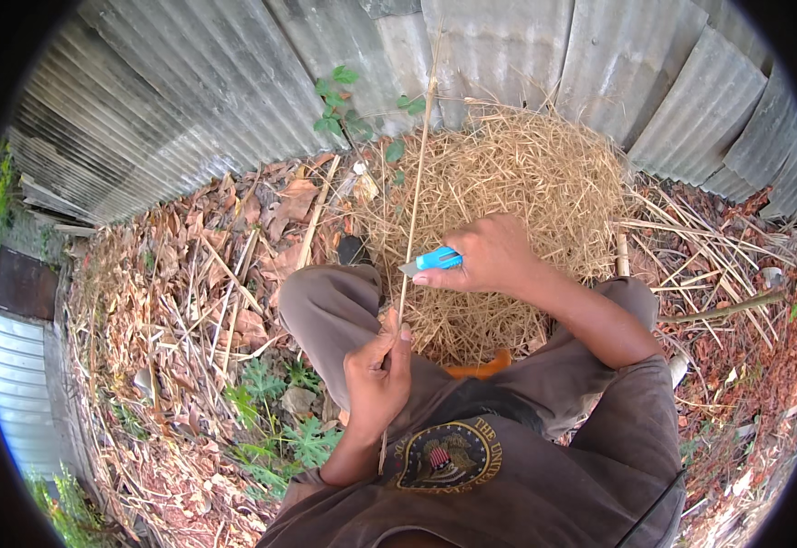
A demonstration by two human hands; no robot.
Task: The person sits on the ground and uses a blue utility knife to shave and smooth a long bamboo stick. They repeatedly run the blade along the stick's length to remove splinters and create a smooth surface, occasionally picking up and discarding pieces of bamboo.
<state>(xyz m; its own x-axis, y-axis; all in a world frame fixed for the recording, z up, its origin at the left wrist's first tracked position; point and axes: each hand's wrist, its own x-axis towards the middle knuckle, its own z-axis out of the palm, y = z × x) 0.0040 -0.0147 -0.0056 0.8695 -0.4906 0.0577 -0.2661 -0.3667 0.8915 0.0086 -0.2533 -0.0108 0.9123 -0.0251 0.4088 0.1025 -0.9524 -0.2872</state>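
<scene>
My left hand (378, 373) pinches a long thin pale stick (418, 173) near its lower part, above my lap. The stick runs up and away, leaning slightly right, toward the metal fence. My right hand (490, 254) is closed around a blue utility knife (438, 259). Its short blade points left and meets or nearly meets the stick, a little above my left fingers; whether it touches, I cannot tell. Beyond my hands a heap of dry straw-like shavings (544, 173) lies between my bent legs and the fence.
A grey corrugated metal fence (188, 91) curves across the far side. Dry leaves (170, 283) cover the ground at left, with a small green plant (311, 443) beside my left leg. Loose pale sticks (709, 256) lie at right. Something orange (480, 365) shows between my legs.
</scene>
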